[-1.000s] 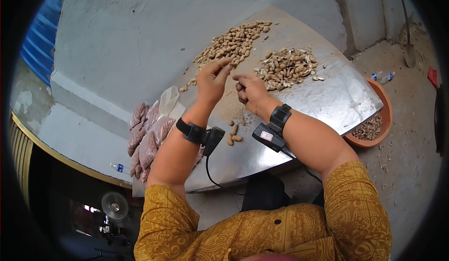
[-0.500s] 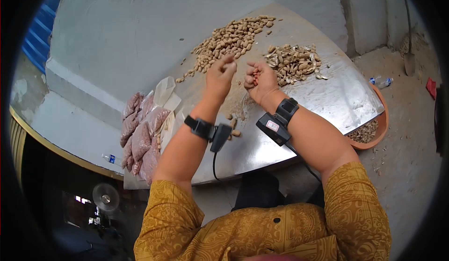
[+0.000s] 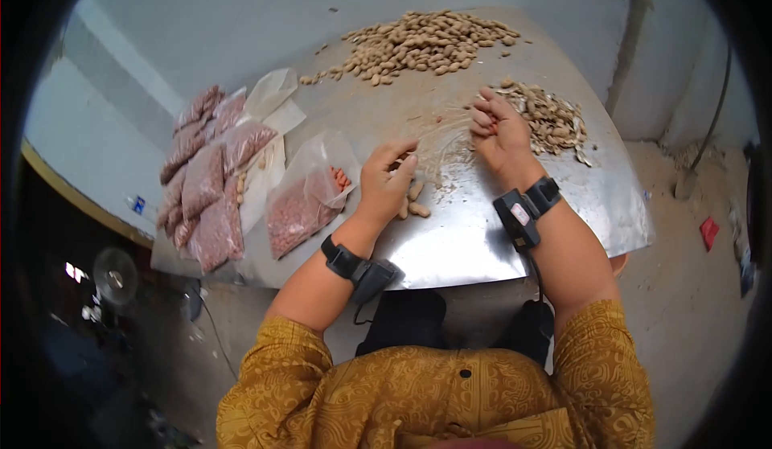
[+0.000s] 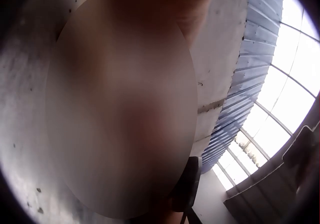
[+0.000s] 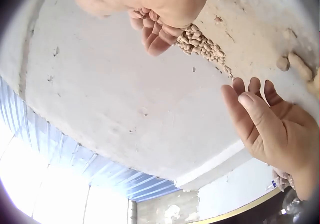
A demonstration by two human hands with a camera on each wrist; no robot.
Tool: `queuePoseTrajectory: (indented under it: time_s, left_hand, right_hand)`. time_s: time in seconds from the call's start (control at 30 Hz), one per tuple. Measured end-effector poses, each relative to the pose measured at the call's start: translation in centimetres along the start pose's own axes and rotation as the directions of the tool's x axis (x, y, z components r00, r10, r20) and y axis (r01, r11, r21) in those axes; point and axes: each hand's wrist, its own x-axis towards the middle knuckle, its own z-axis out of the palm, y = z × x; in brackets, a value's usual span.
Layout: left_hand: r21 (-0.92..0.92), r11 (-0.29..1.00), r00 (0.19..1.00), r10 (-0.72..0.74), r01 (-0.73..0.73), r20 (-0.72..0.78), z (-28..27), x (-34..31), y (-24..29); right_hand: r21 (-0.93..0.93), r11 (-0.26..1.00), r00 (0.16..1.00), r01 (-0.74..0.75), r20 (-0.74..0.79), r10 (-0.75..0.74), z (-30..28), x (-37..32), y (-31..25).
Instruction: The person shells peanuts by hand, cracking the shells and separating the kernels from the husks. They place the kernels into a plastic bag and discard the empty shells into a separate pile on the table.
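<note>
In the head view my right hand [image 3: 505, 139] is raised beside the pile of empty peanut shells [image 3: 551, 119], its fingers curled round a few red peanut kernels [image 3: 493, 128]. The right wrist view shows those kernels partly hidden under the fingers. My left hand [image 3: 386, 184] is over the table near some loose unshelled peanuts [image 3: 416, 201]. Its fingers are loosely bent and nothing shows between them in the right wrist view. Just left of it stands an open clear bag of peanut kernels [image 3: 301, 212]. A large blurred patch covers most of the left wrist view.
A heap of unshelled peanuts [image 3: 434, 43] lies at the back of the metal table [image 3: 450, 256]. Several filled bags of kernels [image 3: 205, 180] are stacked at the left, by an empty clear bag [image 3: 269, 95]. A wall [image 3: 241, 15] rises behind.
The head view has turned left, bringing the open kernel bag into sight. My hands have moved farther apart, the left one away from the peanut heap toward the table's front edge.
</note>
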Motion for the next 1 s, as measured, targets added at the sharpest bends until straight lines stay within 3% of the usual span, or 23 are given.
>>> queuePoseTrajectory:
  time_s: [0.13,0.23,0.33,0.37,0.47,0.57,0.6,0.63,0.67,0.7,0.73,0.77,0.97,1.0]
  left_hand:
    - [-0.054,0.987,0.979,-0.141,0.151,0.145,-0.2,0.0,0.7]
    - [0.106,0.960,0.921,0.213,-0.259,0.325,-0.5,0.2,0.1]
    - [0.170,0.919,0.888,0.275,-0.356,0.369,-0.1,-0.3,-0.4]
    - [0.165,0.933,0.869,0.220,-0.320,0.442,0.0,-0.4,-0.7]
    - [0.344,0.866,0.866,0.177,-0.363,0.468,0.1,-1.2,0.3]
    - [0.361,0.870,0.838,0.102,-0.337,0.536,0.0,-1.2,0.6]
    - [0.373,0.866,0.832,0.084,-0.334,0.548,-0.2,-1.3,0.7]
    - [0.363,0.875,0.831,0.077,-0.322,0.552,-0.1,-1.3,0.6]
    - [0.292,0.925,0.864,0.070,-0.243,0.498,-0.2,-1.4,0.7]
    - [0.287,0.934,0.838,0.025,-0.214,0.546,-0.3,-0.9,0.6]
    - [0.282,0.942,0.805,-0.020,-0.183,0.592,-0.2,-0.5,0.4]
    - [0.090,0.949,0.928,0.271,-0.302,0.254,1.0,-1.3,-1.0]
    - [0.212,0.939,0.935,0.205,-0.271,0.289,1.4,-1.6,-1.9]
    - [0.330,0.934,0.818,-0.080,-0.139,0.570,-1.9,-0.8,1.7]
  right_hand:
    - [-0.139,0.990,0.996,-0.003,0.090,0.015,-0.2,0.1,-0.9]
    - [-0.181,0.983,0.994,0.018,0.113,0.002,-0.6,0.7,-1.5]
    - [-0.264,0.963,0.999,-0.047,-0.015,0.045,-0.7,1.5,-1.3]
    - [-0.326,0.941,0.995,-0.097,-0.039,0.089,-0.6,1.9,-1.3]
    - [-0.429,0.890,0.972,-0.156,-0.229,0.060,3.9,1.6,0.7]
    - [-0.503,0.825,0.966,-0.257,-0.104,0.238,5.2,4.1,2.7]
    - [-0.612,0.752,0.970,-0.245,-0.159,0.186,7.6,3.5,4.9]
    - [-0.709,0.665,0.970,-0.237,-0.207,0.125,10.3,2.2,7.7]
    - [-0.710,0.662,0.967,-0.241,-0.118,0.225,11.2,1.5,9.7]
    - [-0.733,0.622,0.917,-0.275,-0.006,0.399,11.2,2.0,11.3]
    - [-0.742,0.559,0.807,-0.369,0.042,0.589,12.1,1.5,12.6]
    - [-0.774,0.533,0.838,-0.341,0.007,0.546,12.7,0.5,14.0]
    - [-0.891,0.387,0.868,-0.239,-0.017,0.496,14.5,-2.3,14.3]
    - [-0.914,0.344,0.884,-0.214,-0.031,0.467,14.6,-2.4,13.2]
